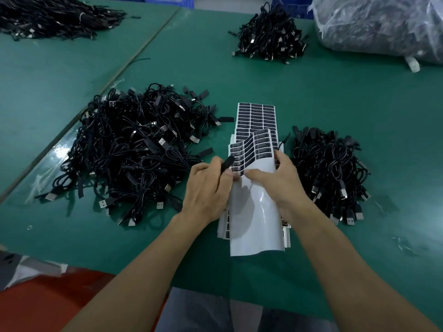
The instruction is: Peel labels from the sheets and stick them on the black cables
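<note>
Above the table (323, 99), the left hand (206, 185) gripped a cable (227, 162) and the right hand (280, 178) pinched the curled sheet (254, 212), apparently mid-peel of a label (237, 169), which next needed wrapping around that cable.

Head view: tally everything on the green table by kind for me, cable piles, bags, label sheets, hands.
Black cable piles: 4
Clear plastic bag: 1
Label sheet stack: 1
Curled label sheet: 1
Held cable: 1
Hands, left hand and right hand: 2
Total: 10
</note>
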Demonstrator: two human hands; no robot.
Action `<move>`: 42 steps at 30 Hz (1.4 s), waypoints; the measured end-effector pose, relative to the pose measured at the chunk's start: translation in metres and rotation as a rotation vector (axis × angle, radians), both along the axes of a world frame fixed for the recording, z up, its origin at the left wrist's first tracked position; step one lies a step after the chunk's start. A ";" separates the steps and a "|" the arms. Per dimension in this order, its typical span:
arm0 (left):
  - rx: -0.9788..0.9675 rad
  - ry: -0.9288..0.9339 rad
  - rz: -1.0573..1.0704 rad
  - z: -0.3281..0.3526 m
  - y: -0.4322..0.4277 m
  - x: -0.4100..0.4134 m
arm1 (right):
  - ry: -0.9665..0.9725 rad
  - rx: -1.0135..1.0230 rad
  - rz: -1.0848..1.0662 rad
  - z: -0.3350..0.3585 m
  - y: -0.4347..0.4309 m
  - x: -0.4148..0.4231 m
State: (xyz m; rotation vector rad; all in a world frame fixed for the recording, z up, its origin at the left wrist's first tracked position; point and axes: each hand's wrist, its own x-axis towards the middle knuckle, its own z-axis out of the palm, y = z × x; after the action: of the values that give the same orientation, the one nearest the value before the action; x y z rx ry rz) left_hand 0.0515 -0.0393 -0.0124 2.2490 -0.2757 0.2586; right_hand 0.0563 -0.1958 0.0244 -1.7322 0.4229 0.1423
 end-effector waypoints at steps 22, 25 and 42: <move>0.014 -0.015 0.009 -0.002 0.001 -0.001 | 0.010 0.100 0.017 -0.015 -0.003 -0.002; -0.026 -0.021 0.021 -0.001 0.001 -0.001 | -0.016 0.140 0.001 -0.016 0.000 -0.004; -0.082 0.014 0.058 0.002 -0.002 -0.001 | -0.025 0.097 0.081 -0.015 0.000 -0.008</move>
State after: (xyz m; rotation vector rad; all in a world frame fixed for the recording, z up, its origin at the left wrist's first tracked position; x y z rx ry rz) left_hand 0.0500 -0.0414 -0.0107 2.1795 -0.1891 0.2801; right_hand 0.0481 -0.1959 0.0095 -1.6541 0.3226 0.1960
